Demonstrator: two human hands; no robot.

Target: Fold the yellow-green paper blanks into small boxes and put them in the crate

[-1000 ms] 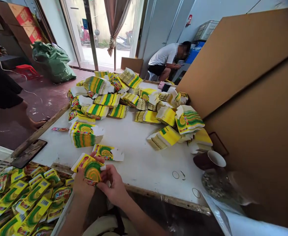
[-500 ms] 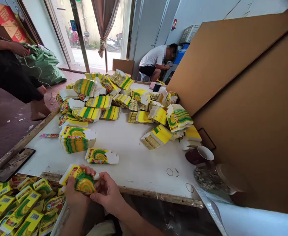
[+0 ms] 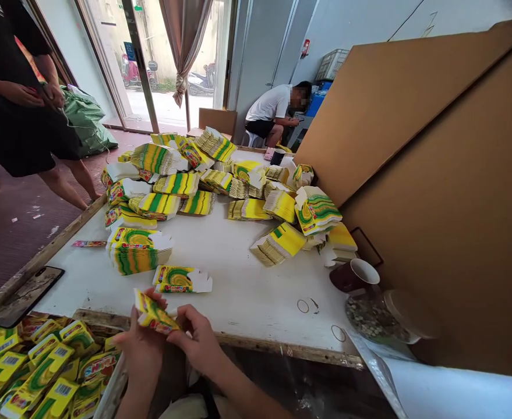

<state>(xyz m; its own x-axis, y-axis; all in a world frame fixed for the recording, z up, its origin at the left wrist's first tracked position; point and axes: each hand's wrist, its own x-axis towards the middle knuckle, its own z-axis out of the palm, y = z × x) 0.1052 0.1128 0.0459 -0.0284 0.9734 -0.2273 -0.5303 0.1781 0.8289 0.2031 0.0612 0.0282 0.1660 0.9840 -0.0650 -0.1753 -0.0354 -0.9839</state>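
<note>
A small yellow and green printed carton is held between both hands over the table's near edge. My left hand supports it from the left, fingers behind it and thumb stretched out to the side. At its right end my right hand pinches it with thumb and fingers. Just beyond lies a flattened carton with white flaps. Farther left is a stack of flat cartons. Many folded cartons fill a box at my lower left.
Bundles of flat cartons cover the table's far half. On the right stand a dark mug, a jar and tall cardboard. A phone lies at the left edge. One person stands left; another sits behind.
The carton in my hands has turned from its broad face to a narrower side, and my left thumb has come off it. The person at left has straightened up and moved nearer the table.
</note>
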